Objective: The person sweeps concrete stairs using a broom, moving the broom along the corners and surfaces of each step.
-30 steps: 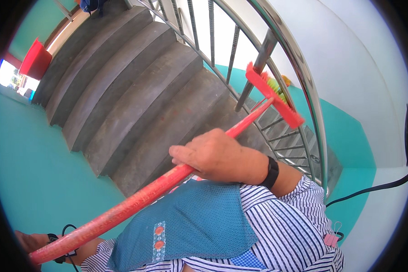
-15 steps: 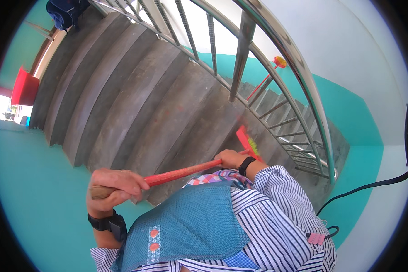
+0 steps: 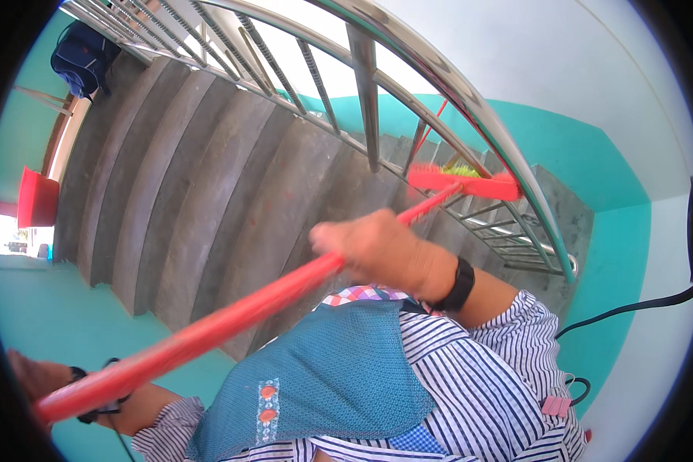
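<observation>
My right hand (image 3: 369, 246) is closed around the middle of a long red broom handle (image 3: 262, 300), its fingers slightly blurred. My left hand (image 3: 35, 373) is at the lower-left edge, closed around the handle's near end and partly hidden by it. The broom head (image 3: 493, 185), red with yellow-green bristles, is raised at the curved steel railing (image 3: 369, 100) on the right side of the stairs, apparently against its bars. Grey concrete steps (image 3: 239, 223) lie beneath the handle.
A dark blue bag (image 3: 81, 58) sits at the stair top, with a red bucket (image 3: 38, 196) at left. Another red stick (image 3: 431, 123) shows behind the railing. Lower steps (image 3: 558, 227) run beside turquoise walls (image 3: 616, 254). A black cable (image 3: 624, 308) loops at right.
The broom head dropped to the steps half a second ago and is now back up at the railing. My right hand has risen and my left has moved down toward the lower-left edge.
</observation>
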### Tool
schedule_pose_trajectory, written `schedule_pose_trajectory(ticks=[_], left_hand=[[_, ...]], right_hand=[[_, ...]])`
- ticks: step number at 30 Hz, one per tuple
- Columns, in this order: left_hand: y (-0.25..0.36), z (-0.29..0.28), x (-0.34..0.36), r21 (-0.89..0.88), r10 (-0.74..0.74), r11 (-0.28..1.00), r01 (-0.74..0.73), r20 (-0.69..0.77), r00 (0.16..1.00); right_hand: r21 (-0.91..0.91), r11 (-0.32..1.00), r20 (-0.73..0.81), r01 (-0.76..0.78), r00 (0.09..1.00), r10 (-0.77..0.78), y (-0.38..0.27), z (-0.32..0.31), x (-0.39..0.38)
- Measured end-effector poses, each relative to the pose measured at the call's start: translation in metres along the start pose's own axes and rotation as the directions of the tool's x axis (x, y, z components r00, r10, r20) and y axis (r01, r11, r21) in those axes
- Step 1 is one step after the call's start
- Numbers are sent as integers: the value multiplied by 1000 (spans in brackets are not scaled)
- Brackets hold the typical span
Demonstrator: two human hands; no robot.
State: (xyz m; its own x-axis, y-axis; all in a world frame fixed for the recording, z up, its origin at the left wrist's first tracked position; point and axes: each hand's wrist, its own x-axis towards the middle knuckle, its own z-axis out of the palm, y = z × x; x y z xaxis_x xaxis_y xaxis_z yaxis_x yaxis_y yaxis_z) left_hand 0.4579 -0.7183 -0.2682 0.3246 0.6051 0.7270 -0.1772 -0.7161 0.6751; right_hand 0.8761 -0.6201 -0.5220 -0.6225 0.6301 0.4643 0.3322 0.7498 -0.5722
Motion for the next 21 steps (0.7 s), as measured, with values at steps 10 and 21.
schedule_pose_trajectory(ticks=[10,21], left_hand=[[-171,153,-30,-24,-589,804,594,112,801],[-31,13,-54,141,-90,986,89,4,996]], right_hand=[[114,870,449,-479,806,385,116,101,-177],[26,940,147,-339,932,332,27,81,-60]])
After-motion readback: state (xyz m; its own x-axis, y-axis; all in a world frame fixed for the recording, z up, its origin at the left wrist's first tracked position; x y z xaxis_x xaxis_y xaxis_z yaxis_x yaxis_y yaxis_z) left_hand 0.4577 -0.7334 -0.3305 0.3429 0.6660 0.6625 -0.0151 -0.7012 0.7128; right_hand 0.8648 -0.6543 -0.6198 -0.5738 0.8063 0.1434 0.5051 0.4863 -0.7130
